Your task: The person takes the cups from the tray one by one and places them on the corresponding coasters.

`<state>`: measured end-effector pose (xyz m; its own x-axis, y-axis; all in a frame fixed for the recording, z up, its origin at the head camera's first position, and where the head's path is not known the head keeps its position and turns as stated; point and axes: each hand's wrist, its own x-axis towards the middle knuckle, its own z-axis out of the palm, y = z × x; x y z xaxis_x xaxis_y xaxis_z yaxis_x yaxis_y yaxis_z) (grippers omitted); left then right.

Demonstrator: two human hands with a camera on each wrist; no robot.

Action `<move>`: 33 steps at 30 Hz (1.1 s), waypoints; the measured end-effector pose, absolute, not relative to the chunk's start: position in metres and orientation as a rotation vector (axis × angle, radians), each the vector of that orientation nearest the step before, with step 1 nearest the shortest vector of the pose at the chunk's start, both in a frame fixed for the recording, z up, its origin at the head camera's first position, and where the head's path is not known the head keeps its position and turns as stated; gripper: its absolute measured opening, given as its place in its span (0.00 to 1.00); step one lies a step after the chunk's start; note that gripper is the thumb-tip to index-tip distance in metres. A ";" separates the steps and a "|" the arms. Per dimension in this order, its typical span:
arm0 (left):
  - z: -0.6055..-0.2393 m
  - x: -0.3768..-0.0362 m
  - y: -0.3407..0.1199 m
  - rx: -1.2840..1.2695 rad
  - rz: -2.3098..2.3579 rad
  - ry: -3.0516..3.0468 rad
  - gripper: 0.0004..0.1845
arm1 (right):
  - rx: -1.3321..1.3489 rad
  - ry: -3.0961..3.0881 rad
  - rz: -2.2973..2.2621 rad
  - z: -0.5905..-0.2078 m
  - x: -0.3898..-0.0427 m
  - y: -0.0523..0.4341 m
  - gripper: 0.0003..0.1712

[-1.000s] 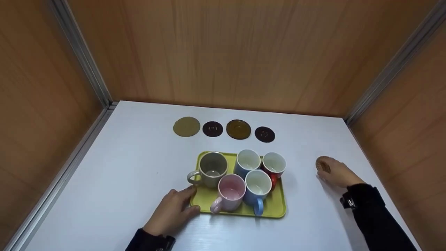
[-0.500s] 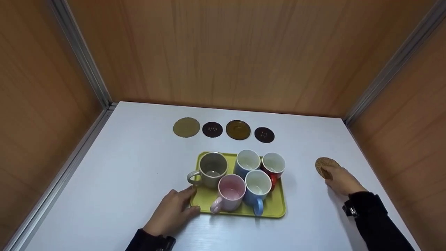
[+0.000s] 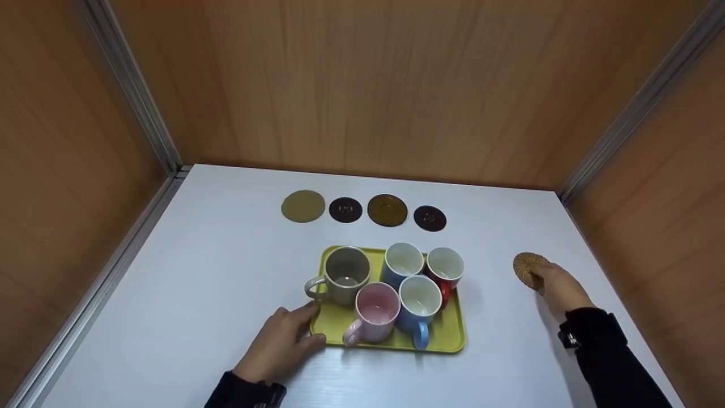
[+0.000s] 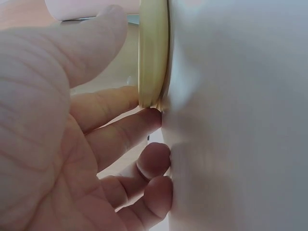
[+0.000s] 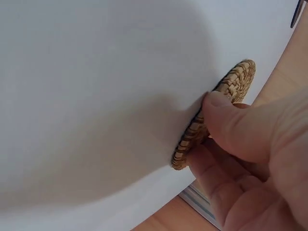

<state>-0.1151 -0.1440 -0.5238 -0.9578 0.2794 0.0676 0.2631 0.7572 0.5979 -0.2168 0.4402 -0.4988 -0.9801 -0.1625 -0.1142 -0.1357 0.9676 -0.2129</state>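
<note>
From the head camera I see a white table (image 3: 215, 294) with a green tray (image 3: 447, 334) in the middle. Five mugs stand on the tray: a gray mug (image 3: 344, 276), a pink mug (image 3: 374, 320), two blue mugs (image 3: 418, 303) and a red mug (image 3: 446, 269). None of them has left the tray. Behind the tray four coasters (image 3: 387, 210) lie in a row, and each one is bare. My left hand (image 3: 280, 345) rests at the tray's near left corner. My right hand (image 3: 558, 288) is far off to the right, on a woven coaster (image 3: 525, 267).

From the left wrist camera, my left fingers (image 4: 125, 132) are spread and loose. Their tips touch the table just under the tray's edge (image 4: 153, 53). They grip nothing.

From the right wrist camera, my thumb (image 5: 231, 127) and fingers pinch the woven coaster (image 5: 226, 101) by its edge. It looks tipped up a bit off the table (image 5: 96, 96).

I think the job has hardly begun: the woven coaster is not in the row yet, and every mug waits.
</note>
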 end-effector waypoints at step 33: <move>-0.527 -0.115 -0.147 0.508 1.019 2.906 0.32 | -0.124 2.976 -0.287 -0.506 -0.291 0.338 0.26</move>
<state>-0.1155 -0.1468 -0.5268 -0.9469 0.3094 0.0872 0.2962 0.7341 0.6110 -0.2906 0.3376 -0.5055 -0.9855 -0.0959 -0.1402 -0.0674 0.9783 -0.1957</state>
